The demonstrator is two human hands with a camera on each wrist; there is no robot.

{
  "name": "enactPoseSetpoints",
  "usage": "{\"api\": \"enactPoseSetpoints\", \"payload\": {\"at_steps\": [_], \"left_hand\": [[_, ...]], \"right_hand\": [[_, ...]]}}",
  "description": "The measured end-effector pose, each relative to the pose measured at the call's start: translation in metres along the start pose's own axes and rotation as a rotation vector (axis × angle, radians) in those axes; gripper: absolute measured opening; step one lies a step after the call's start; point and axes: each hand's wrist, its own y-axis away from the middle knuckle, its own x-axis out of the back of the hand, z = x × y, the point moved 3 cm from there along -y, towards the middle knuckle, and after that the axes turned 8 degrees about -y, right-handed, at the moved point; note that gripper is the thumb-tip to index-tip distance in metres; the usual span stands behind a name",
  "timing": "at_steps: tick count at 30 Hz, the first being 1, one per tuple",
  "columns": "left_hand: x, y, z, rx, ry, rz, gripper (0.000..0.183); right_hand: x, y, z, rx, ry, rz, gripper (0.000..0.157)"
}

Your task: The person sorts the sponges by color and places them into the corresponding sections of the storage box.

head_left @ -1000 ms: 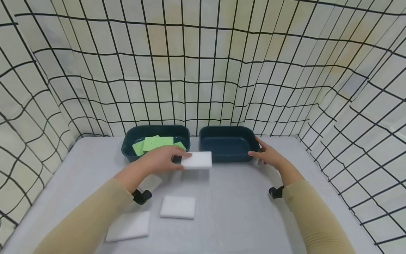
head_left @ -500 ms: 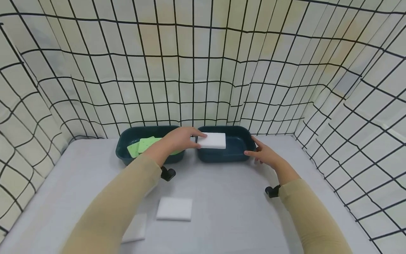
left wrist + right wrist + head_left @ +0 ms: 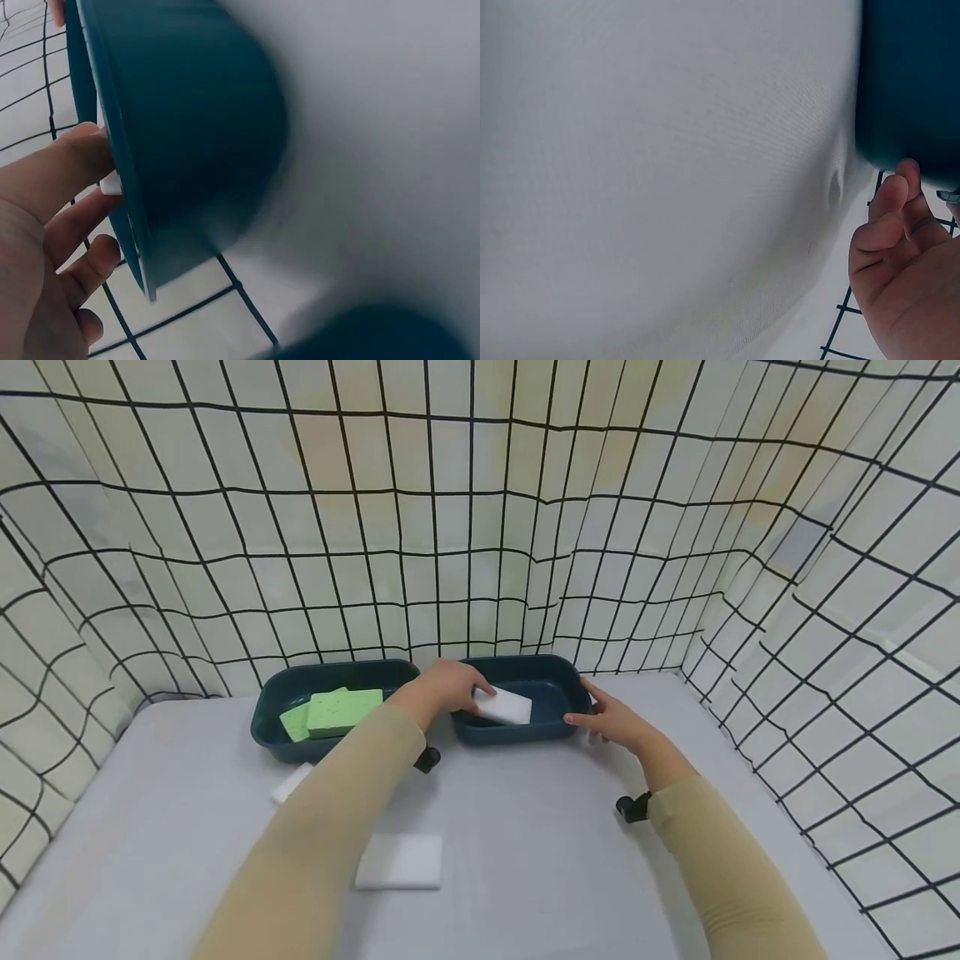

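My left hand [image 3: 448,685] pinches a white sponge [image 3: 508,707] between thumb and fingers. The sponge lies tilted within the right-hand teal bin [image 3: 555,731], close to its left end. In the left wrist view the bin wall [image 3: 195,112] hides most of the sponge. My right hand [image 3: 618,722] grips the right end of this same bin, thumb at the front corner and a finger at the rim. In the right wrist view, its curled fingers [image 3: 889,199] touch the bin's corner. Several green sponges [image 3: 345,710] sit in the left-hand teal bin [image 3: 273,739].
One white sponge [image 3: 400,862] lies on the white-covered table [image 3: 525,852] near the front. Another white sponge [image 3: 291,782] is partly hidden behind my left sleeve [image 3: 337,827]. Black wire grid [image 3: 472,552] rises behind the bins and along both sides.
My left hand has carried the white sponge rightward from in front of the gap between the bins and lowered it into the right-hand bin. My right hand stays at that bin's end.
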Motion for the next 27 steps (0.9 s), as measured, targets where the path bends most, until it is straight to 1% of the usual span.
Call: {"api": "enactPoseSetpoints", "payload": {"at_steps": [6,10,12,16,23,27], "left_hand": [[-0.001,-0.013,0.018,-0.050,-0.051,-0.049,0.044],[-0.003,-0.018,0.023,-0.059,-0.066,-0.085,0.044],[-0.003,-0.020,0.025,-0.059,-0.067,-0.090,0.045],[0.001,-0.016,0.022,-0.050,-0.047,-0.069,0.048],[0.007,-0.011,0.017,-0.056,-0.002,-0.013,0.049],[0.011,-0.006,0.015,-0.067,0.045,0.006,0.050]], "right_hand": [[-0.001,-0.003,0.001,0.008,0.004,-0.002,0.099],[-0.001,-0.002,0.000,0.001,-0.004,0.004,0.099],[0.001,-0.001,0.001,0.001,-0.006,0.004,0.100],[-0.001,-0.001,-0.002,0.011,0.004,0.000,0.099],[-0.001,-0.003,0.001,0.007,0.016,0.000,0.100],[0.001,-0.002,0.001,0.008,0.017,-0.001,0.099]]}}
